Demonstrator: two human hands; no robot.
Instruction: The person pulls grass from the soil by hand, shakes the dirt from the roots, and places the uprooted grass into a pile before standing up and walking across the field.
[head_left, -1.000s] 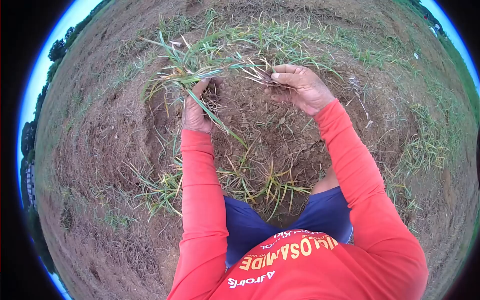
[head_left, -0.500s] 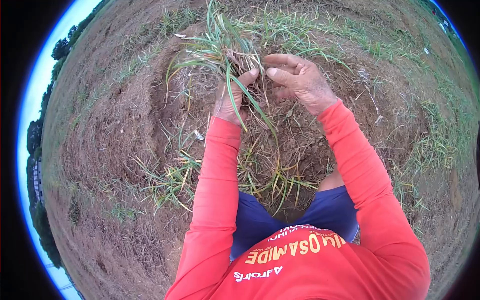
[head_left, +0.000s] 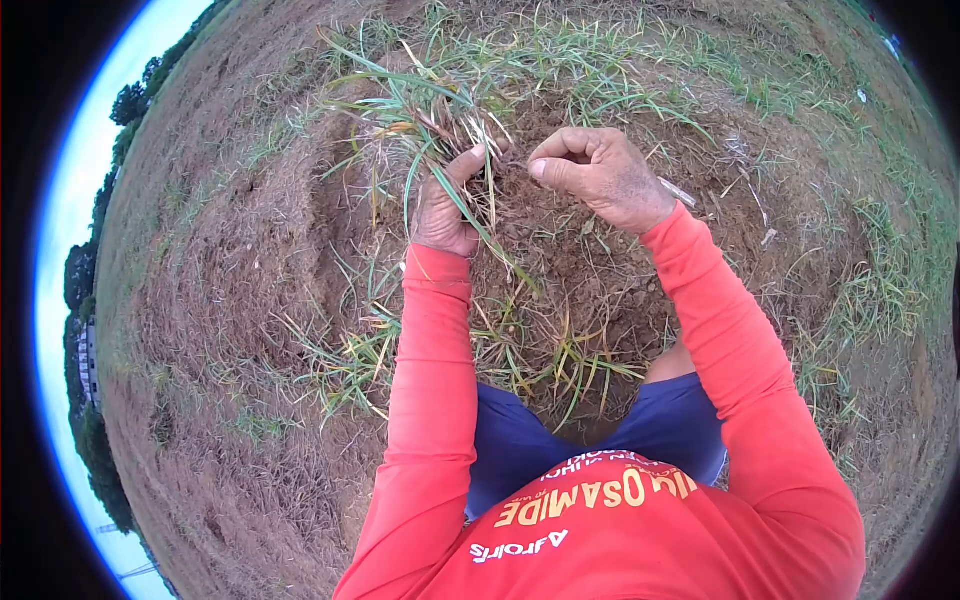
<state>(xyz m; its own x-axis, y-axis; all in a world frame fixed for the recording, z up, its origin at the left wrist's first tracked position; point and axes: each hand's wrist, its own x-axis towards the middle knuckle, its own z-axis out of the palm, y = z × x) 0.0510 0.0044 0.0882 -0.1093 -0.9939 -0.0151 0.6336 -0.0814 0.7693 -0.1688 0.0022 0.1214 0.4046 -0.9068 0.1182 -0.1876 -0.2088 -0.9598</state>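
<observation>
A bunch of long-leaved grassy plants [head_left: 425,115], green with some dry brown strands, is gripped in my left hand [head_left: 445,215]. The thumb lies across its pale stem ends, and leaves hang down past the wrist. To the right, apart from the bunch, my right hand [head_left: 605,178] has its thumb and index finger pinched together. Whatever may be between those fingertips is too small to make out. Below both hands is loose brown soil [head_left: 590,265] with dry strands on it.
A row of rooted grassy plants [head_left: 570,365] grows just in front of my knees. Another green strip [head_left: 620,75] runs beyond my hands. A small pale stick-like piece [head_left: 678,192] lies by my right wrist. Trees [head_left: 85,270] line the far left edge.
My left hand has shifted slightly left and down with the bunch, whose leaves now lean more leftward. My right thumb and fingers have closed from apart into a pinch.
</observation>
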